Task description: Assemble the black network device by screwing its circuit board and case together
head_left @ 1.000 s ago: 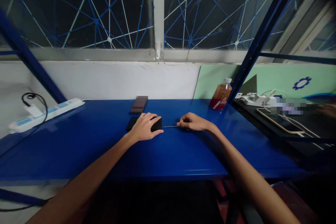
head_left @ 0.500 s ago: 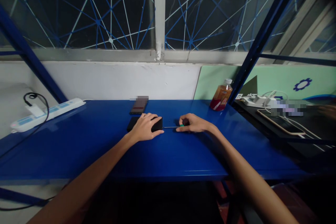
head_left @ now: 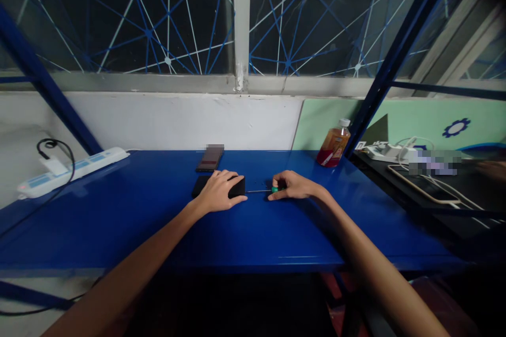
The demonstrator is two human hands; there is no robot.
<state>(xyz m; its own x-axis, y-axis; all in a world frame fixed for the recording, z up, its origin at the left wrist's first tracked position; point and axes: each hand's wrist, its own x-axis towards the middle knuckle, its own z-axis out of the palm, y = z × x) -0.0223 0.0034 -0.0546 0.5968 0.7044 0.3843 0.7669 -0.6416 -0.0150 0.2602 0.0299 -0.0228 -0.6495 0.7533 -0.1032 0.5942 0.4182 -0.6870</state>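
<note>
Over a flat black box-shaped object (head_left: 237, 186) on the blue table (head_left: 253, 237), my left hand (head_left: 216, 192) is wrapped, thumb along the near side and fingers across the top. To its right, my right hand (head_left: 295, 186) pinches the green handle of a screwdriver (head_left: 259, 191). The thin metal shaft lies level and points left, its tip at the right end of the black object. Whether the tip sits inside a screw is too small to tell. A few tiny dark specks (head_left: 259, 183), too small to name, lie just behind the shaft.
Behind my left hand lies a dark phone (head_left: 210, 159). A bottle of reddish drink (head_left: 334, 143) stands at the back right. On the left is a white power strip (head_left: 75, 171) with a black cable. The black table at right holds another phone (head_left: 422, 184) and white cables.
My right fingers have shifted slightly around the screwdriver handle, and more of its green end shows. My left hand and the black object stay put.
</note>
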